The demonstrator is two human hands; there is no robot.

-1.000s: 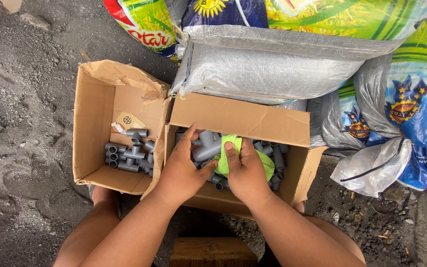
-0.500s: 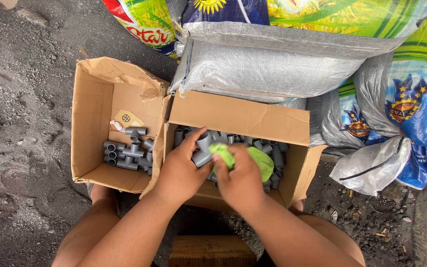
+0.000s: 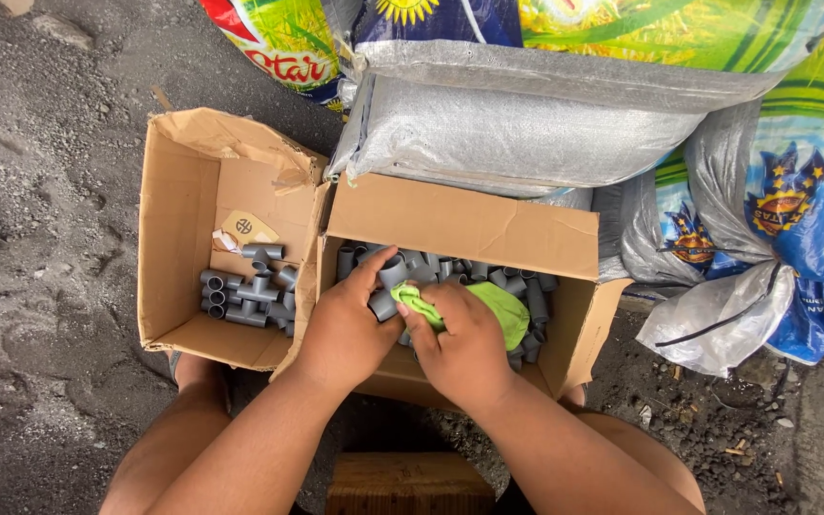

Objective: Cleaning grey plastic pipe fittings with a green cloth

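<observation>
Where gritty grey ground (image 3: 40, 143) spreads, perhaps outdoors, woven sacks (image 3: 526, 124) back two cardboard boxes (image 3: 460, 229).

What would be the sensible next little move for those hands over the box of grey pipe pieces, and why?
Probably turn the grey fitting a little in the left hand so the green cloth under the right hand reaches an unwiped side. The cloth is pressed against that fitting above the right box, and only one side of it meets the cloth.

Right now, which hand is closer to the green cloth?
Right. The right hand grips the green cloth, its fingers closed over the cloth's near end. The left hand is just beside it, holding a grey pipe fitting against the cloth's edge.
</observation>
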